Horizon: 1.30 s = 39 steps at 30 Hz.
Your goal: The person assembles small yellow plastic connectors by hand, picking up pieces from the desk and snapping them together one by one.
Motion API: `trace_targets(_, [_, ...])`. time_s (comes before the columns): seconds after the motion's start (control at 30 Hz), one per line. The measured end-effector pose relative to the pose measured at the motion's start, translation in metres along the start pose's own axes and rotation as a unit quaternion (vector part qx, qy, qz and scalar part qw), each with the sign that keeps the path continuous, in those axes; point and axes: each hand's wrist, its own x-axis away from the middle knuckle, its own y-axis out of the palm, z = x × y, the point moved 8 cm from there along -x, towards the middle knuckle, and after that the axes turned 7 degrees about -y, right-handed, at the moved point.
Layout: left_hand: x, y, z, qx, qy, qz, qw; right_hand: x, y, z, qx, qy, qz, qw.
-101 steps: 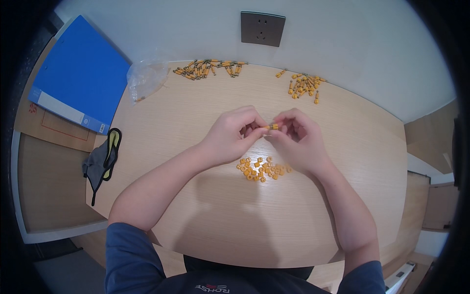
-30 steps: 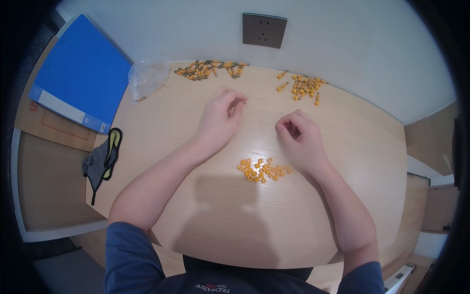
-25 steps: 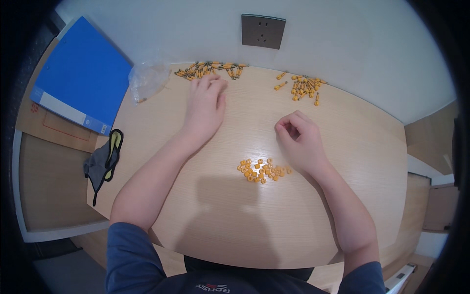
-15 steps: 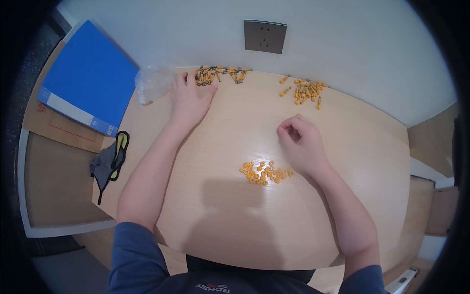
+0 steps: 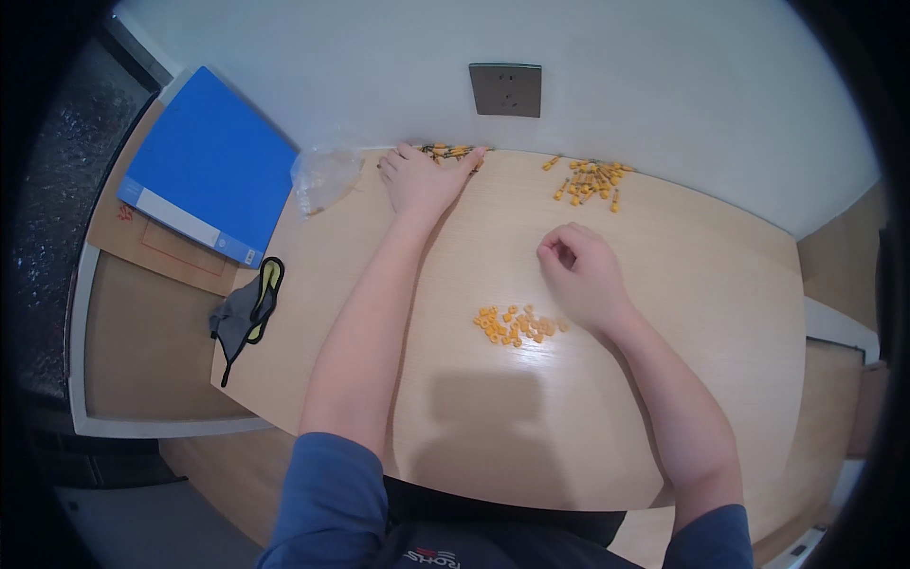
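Note:
At the far edge of the table, my left hand (image 5: 425, 182) lies with its fingers and thumb spread over a pile of small yellow rods with dark metal ends (image 5: 445, 151). It covers most of the pile. My right hand (image 5: 586, 272) is curled closed above the table, right of the middle. The fingers hide whatever they hold, if anything. Below and left of it lies a cluster of small yellow ring-like pieces (image 5: 512, 325), partly under glare. Farther back by the wall rests a second group of yellow pieces joined to metal rods (image 5: 590, 180).
A crumpled clear plastic bag (image 5: 320, 180) lies left of my left hand. A blue binder (image 5: 210, 166) rests on a brown folder (image 5: 161, 248) at the left. Near the left table edge is a grey item with black-and-yellow trim (image 5: 248, 313). A dark socket plate (image 5: 505, 90) is on the wall.
My left hand has moved right along the far edge, onto the rod pile it was beside, and the thumb now reaches the pile's right end. My right hand stays curled in place. The view has shifted slightly.

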Motion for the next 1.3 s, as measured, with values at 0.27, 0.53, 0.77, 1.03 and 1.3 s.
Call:
trace_targets(0.27, [0.027,0.002,0.029,-0.025,0.01,0.088,0.996,-0.001,-0.007,-0.007,0.003,-0.015,0.0,1.0])
trace_targets(0.53, [0.019,0.016,0.031,-0.07,0.008,0.085,0.994,-0.002,-0.009,-0.01,0.022,-0.033,0.003,0.999])
trace_targets(0.77, [0.017,0.017,0.039,-0.096,-0.031,0.04,0.994,-0.002,-0.008,-0.004,0.04,-0.042,-0.004,0.998])
trace_targets(1.03, [0.014,0.021,0.036,-0.115,-0.047,0.035,0.992,-0.002,-0.006,-0.006,0.059,-0.049,-0.007,0.997])
trace_targets(1.3, [0.014,0.021,0.037,-0.093,-0.046,0.043,0.994,-0.002,-0.007,-0.008,0.06,-0.051,-0.01,0.997])
